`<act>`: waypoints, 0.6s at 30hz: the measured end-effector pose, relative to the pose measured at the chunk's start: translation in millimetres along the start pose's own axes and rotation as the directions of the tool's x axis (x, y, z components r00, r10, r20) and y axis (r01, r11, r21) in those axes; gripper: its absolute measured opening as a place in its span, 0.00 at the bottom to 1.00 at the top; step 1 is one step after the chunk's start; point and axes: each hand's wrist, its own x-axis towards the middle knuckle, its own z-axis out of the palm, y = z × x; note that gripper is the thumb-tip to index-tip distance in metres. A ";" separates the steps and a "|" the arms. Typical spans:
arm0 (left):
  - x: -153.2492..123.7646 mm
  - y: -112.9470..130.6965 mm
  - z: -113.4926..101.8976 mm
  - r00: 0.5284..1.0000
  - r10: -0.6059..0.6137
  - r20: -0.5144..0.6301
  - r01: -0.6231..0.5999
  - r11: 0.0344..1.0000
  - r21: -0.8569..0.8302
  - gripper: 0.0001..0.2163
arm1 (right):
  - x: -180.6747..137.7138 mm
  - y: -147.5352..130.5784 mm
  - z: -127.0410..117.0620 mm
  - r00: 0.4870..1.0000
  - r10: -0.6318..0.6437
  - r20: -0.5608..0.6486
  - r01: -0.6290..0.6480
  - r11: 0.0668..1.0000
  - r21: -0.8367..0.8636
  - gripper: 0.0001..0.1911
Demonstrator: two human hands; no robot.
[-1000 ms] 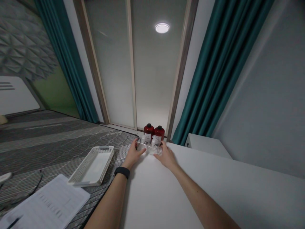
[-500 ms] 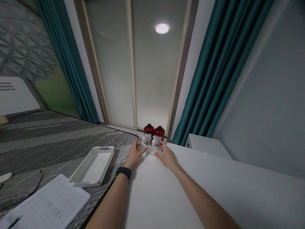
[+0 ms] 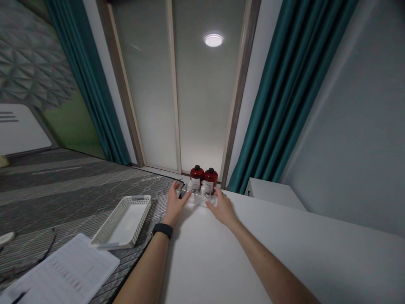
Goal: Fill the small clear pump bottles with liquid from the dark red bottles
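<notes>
A clear plastic box (image 3: 198, 200) stands at the far end of the white table, with small white-topped bottles (image 3: 205, 188) in it. Two dark red bottles with black caps, a left one (image 3: 196, 174) and a right one (image 3: 210, 177), stand side by side behind these; whether they are inside the box I cannot tell. My left hand (image 3: 175, 205), with a black band on the wrist, is beside the box's left end, thumb and fingers spread. Around the box's right front corner is my right hand (image 3: 222, 207), thumb at the front and fingers along the side.
On the grey patterned bed (image 3: 95, 185) at left lie a white perforated basket (image 3: 136, 228) and printed sheets (image 3: 68, 270) with a pen. The white tabletop (image 3: 253, 270) runs toward me. A white cabinet (image 3: 275, 192) stands beyond it, near a teal curtain (image 3: 268, 126).
My left hand has come off the box's left end and moved slightly left, its fingers opening. My right hand stays at the right corner, and the box stays in place.
</notes>
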 end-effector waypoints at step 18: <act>-102.1 114.6 50.5 0.414 0.435 0.800 -0.535 0.827 -0.173 0.15 | -100.1 69.5 -103.5 0.985 0.172 -0.008 -0.159 0.927 0.339 0.21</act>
